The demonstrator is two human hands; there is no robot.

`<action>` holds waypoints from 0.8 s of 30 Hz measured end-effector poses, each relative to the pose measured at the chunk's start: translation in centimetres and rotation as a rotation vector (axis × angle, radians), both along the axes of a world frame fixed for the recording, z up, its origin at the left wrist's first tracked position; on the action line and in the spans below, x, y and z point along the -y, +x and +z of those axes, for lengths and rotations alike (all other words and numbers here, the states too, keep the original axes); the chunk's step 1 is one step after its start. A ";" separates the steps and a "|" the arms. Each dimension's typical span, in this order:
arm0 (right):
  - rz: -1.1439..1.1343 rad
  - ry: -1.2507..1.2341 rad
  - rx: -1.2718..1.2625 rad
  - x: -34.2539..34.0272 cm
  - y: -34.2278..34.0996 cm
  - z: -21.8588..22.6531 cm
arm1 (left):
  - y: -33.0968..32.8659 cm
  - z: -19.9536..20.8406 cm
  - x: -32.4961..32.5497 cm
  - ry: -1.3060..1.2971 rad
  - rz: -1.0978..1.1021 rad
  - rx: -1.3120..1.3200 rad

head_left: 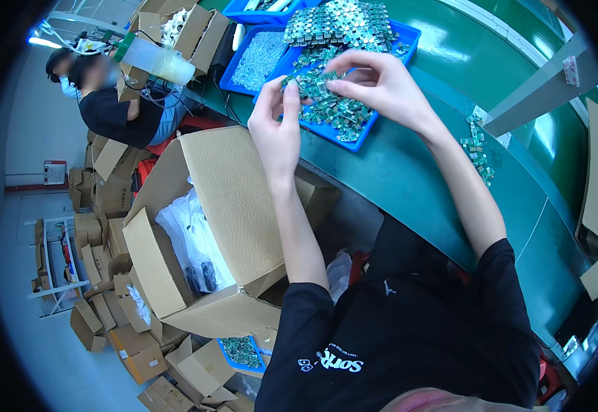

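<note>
- Black shirt [395, 343]: nearest item, worn by the person at the bench [443, 199].
- Left hand [277, 127]: raised over the near part of a blue tray [355, 145]; thumb and fingers narrowed on a green board [307, 85].
- Right hand [385, 89]: just right of the left hand, fingers bent, thumb and fingertips a narrow gap apart; cannot tell whether it grips the board too.
- Loose boards [345, 122]: heaped in the tray below the hands.
- Board panels [343, 26]: stacked at the tray's far end.
- Clear pieces [261, 58]: in another blue tray, left of the boards.
- Scattered boards [476, 147]: on the bench, right of the right forearm.
- Carton [233, 199]: open, left of the left forearm, white plastic inside.
- Co-worker [117, 113]: seated, far left.
</note>
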State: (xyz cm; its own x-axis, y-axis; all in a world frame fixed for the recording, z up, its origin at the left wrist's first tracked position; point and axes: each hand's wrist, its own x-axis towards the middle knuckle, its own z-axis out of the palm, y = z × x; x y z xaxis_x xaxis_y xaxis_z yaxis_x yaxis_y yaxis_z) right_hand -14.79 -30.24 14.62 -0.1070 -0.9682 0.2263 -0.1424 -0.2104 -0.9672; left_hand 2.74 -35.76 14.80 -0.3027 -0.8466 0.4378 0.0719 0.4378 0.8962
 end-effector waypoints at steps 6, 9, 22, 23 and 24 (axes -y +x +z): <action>-0.150 -0.048 -0.376 1.9 -1.5 -4.0 | 0.3 -3.2 5.0 -0.364 0.136 0.686; -0.289 -0.171 -0.392 3.0 -3.6 -4.8 | -1.6 -3.1 6.3 -0.520 0.136 0.716; -0.451 0.006 -0.366 5.2 -6.7 -6.3 | -8.9 -4.3 9.1 -0.072 -0.113 0.740; -0.410 -0.007 -0.292 5.1 -6.5 -6.1 | -8.8 -4.4 9.0 -0.075 -0.112 0.738; -0.368 -0.021 -0.218 5.0 -6.3 -6.0 | -8.6 -4.6 9.0 -0.025 -0.125 0.679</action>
State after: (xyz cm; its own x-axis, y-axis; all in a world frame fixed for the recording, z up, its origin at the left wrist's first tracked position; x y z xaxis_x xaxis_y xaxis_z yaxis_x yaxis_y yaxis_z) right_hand -21.04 -35.21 8.66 -0.3917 -0.8695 0.3010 -0.4124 -0.1265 -0.9022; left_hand -5.91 -44.78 10.23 -0.6113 -0.7796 0.1361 -0.4502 0.4840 0.7504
